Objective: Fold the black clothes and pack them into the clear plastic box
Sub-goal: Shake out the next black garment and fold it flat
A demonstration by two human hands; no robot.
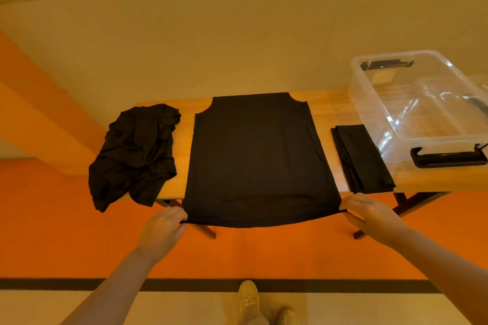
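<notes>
A black shirt lies spread flat across the middle of the wooden table, its hem hanging past the near edge. My left hand pinches the hem's left corner and my right hand pinches the right corner. A crumpled black garment sits at the table's left end, partly hanging over the edge. A folded black garment lies to the right of the spread shirt. The clear plastic box with black handles stands at the right end, open, with no black clothes visible inside.
The table stands against a pale wall on dark legs over an orange floor. A black stripe crosses the floor near my shoes. The box's near handle overhangs the table's front edge.
</notes>
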